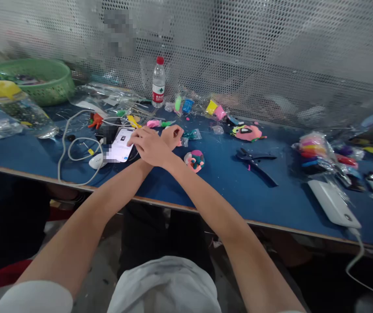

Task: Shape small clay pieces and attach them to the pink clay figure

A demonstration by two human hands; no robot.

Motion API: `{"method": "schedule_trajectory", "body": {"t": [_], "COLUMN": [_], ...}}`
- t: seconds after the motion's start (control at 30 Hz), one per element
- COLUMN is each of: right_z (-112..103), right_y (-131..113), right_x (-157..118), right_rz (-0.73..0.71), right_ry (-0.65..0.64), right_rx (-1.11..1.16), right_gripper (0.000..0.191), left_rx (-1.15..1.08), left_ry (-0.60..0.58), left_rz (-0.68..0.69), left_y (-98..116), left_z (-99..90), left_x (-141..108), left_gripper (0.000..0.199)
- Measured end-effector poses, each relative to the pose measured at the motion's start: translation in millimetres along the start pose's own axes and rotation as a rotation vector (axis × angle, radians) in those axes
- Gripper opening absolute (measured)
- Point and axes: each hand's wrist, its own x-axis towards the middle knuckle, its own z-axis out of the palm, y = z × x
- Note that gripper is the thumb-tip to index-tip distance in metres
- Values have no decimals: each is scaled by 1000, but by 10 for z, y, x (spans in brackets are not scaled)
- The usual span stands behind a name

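My forearms cross over the table, the right one on top. My right hand (147, 145) reaches left, palm down, its fingers stretched over the lit screen of a phone (121, 145). A fingertip meets the screen's right edge or hovers just above it. Under and beyond it, my left hand (172, 135) is closed, its fingers curled in; what they hold, if anything, is hidden. Just in front of that hand lies a round piece (194, 161) with pink, teal and white modelling clay. A small bag of teal clay (191, 134) rests to its right.
A water bottle (158, 82) stands at the back, near a green basket (47, 84). Dark pliers (256, 166), a pink clay figure (247, 132) and a white power bank (333, 203) lie to the right. A white cable (62, 150) loops left of the phone.
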Motion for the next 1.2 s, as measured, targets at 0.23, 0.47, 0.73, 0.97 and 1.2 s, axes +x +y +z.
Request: {"method": "schedule_trajectory", "body": {"t": [0.23,0.47,0.73,0.97,1.2], "right_z": [57,73,146,105,106], "right_y": [-39,-34,43,31,76], "right_x": [-72,-6,126,23,-21], "right_rz": [17,54,80,88,26], "right_ry": [-52,-160,-225,-128,-11], "right_rx": [-57,-95,-57,3,100], "right_gripper": [40,41,50,49,31], "left_rx": [98,115,112,106,89], "left_ry": [6,-6,3,11,63], "left_rz": [-41,2,-26,-2,-2], "left_y": [50,-21,-99,-71,-76], "left_z": [-41,-26,-30,-8,31], "left_x": [-6,0,33,12,-1], "left_gripper": [19,16,14,16,15]}}
